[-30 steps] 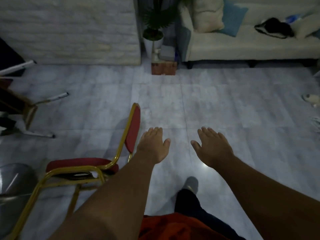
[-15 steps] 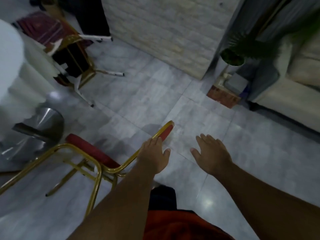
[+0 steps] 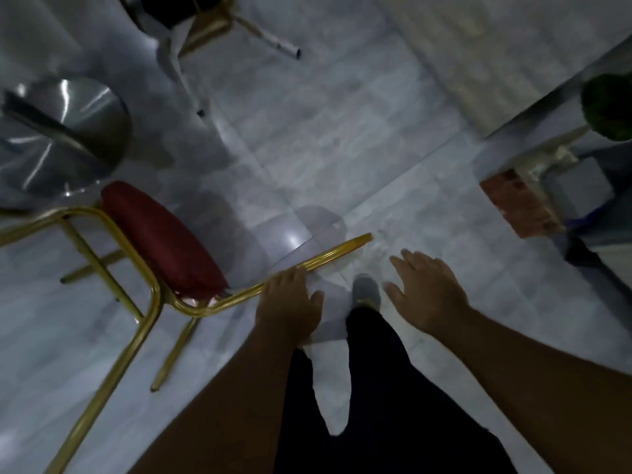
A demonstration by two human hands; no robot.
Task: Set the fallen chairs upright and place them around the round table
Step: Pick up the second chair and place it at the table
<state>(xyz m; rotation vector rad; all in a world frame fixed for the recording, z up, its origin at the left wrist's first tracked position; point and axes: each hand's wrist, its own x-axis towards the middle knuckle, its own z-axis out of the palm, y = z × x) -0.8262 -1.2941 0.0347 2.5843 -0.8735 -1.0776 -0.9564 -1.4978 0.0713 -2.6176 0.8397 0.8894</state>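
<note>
A fallen chair (image 3: 160,241) with a gold metal frame and a red padded seat lies on its back on the grey tiled floor at the left. My left hand (image 3: 290,304) hovers open, fingers spread, with its fingertips at the gold backrest rail (image 3: 328,256); a grip does not show. My right hand (image 3: 425,290) is open with fingers apart, to the right of the rail's end, holding nothing. A second fallen chair (image 3: 212,25) with white-tipped legs lies at the top. The round table's shiny metal base (image 3: 65,131) stands at the upper left.
A brick-red block (image 3: 519,203) and a potted plant (image 3: 608,111) sit by a pale wall at the right. My dark-trousered leg and grey shoe (image 3: 366,290) stand between my hands. Bare tiled floor spreads across the middle.
The view has swung left and down. The red chair now lies closer, and my left hand has come to its backrest rail. The sofa has left the view.
</note>
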